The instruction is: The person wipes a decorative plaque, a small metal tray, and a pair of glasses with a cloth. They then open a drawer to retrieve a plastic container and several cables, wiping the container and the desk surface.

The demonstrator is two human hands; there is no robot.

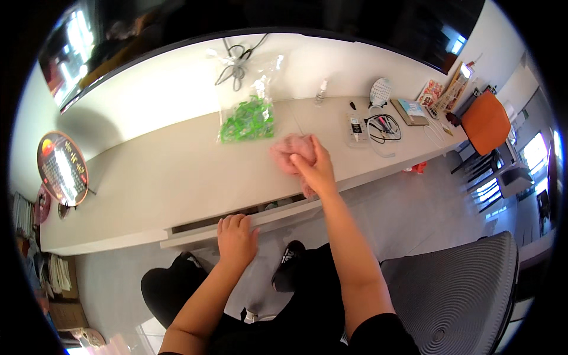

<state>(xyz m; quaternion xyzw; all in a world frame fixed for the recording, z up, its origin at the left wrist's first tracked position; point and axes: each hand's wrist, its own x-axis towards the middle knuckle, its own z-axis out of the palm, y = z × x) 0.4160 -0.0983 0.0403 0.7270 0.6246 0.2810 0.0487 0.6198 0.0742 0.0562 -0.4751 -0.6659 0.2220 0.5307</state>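
Pink cloth: it lies bunched on the desk (136, 189) near the front edge, with a loose tail reaching down toward the drawer; the pink cloth (290, 155) could slip off or drop into the gap if the fingers loosen.
Cloth tail: it could get pinched between the drawer (284, 214) and the desk if the drawer is pushed in while the tail hangs there.
Drawer gap: it is partly open, with small things inside too hidden to name; the left fingers could be nipped if the drawer shuts with them over its rim.
Green-filled bag: the clear plastic bag (245, 118) stands just behind the cloth, and a wide sweep of the right hand could knock it over.
Right-hand grip: the right hand (316, 168) is closed on the cloth, thumb on one side and fingers on the other, the soft folds squashed between them.
Left-hand grip: the left hand (238, 239) holds no loose thing; its fingers lie at the drawer's front rim, thumb apart, and whether they hook it or merely rest cannot be told.
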